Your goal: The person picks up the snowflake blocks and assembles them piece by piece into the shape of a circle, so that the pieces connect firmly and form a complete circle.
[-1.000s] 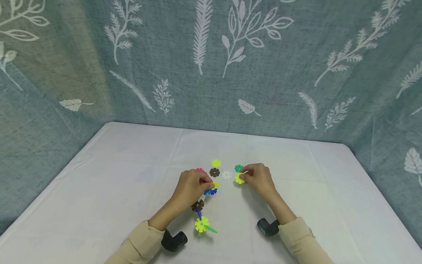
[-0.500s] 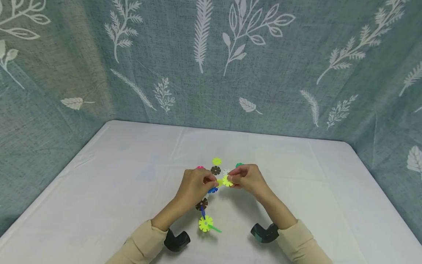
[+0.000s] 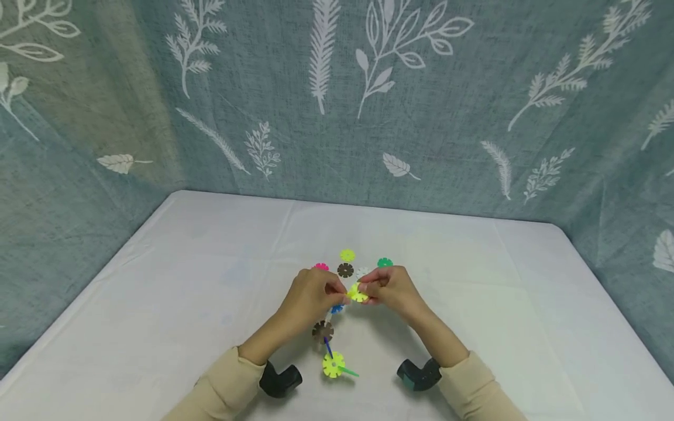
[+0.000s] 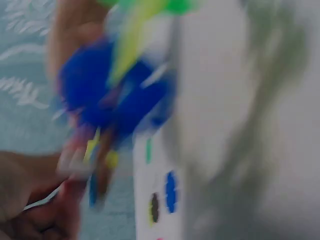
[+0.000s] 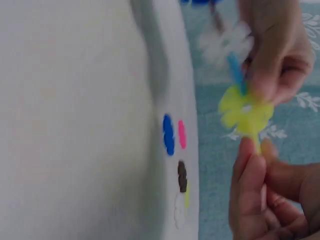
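My left hand [image 3: 315,295] pinches the upper end of a chain of slotted plastic discs. From there hang a blue disc [image 3: 337,308], a white one, a brown disc [image 3: 323,332], a dark blue one edge-on, a yellow disc [image 3: 333,365] and a green one [image 3: 348,372]. My right hand [image 3: 392,290] pinches another yellow disc [image 3: 358,293] between thumb and fingers. In the right wrist view, its edge meets the chain's top yellow disc [image 5: 245,111], and how far the slots overlap cannot be told. The left wrist view is blurred.
Loose discs lie on the white-covered table [image 3: 200,280] beyond my hands: yellow [image 3: 347,255], brown [image 3: 345,270], pink [image 3: 321,266], green [image 3: 385,262] and white [image 3: 362,272]. A blue disc [image 5: 169,135] shows in the right wrist view. Black angled pieces [image 3: 279,381] sit at both wrists.
My right hand has moved left with its yellow disc, bringing it against the yellow disc in my left hand. The chain's lower end has swung slightly right and toward me.
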A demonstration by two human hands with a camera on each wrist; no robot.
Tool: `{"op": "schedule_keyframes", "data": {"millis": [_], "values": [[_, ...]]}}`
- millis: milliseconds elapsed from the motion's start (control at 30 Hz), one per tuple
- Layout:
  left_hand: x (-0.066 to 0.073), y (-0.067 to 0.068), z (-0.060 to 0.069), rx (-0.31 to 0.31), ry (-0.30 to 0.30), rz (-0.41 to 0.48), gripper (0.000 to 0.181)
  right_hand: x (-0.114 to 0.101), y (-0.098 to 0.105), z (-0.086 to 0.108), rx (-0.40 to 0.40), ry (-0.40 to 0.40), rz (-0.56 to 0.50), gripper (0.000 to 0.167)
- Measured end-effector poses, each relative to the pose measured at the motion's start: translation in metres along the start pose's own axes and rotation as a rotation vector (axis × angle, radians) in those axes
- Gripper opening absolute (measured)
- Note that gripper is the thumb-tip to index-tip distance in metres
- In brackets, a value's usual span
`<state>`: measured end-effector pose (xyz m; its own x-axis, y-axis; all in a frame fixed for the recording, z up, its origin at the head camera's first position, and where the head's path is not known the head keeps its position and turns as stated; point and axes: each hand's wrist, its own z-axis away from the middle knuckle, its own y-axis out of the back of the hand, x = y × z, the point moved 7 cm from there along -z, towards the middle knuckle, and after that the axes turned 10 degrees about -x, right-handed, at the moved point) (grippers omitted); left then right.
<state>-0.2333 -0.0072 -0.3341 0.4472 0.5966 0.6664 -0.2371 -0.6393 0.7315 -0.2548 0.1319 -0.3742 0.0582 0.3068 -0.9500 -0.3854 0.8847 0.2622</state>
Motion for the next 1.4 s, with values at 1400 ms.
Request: {"op": "schedule_keyframes", "data": {"millis": [1400], "values": [[-0.071, 0.012, 0.013, -0.173, 0.351, 0.460, 0.020, 0.007, -0.031, -0.029, -0.097, -0.003, 0.540, 0.028]]}}
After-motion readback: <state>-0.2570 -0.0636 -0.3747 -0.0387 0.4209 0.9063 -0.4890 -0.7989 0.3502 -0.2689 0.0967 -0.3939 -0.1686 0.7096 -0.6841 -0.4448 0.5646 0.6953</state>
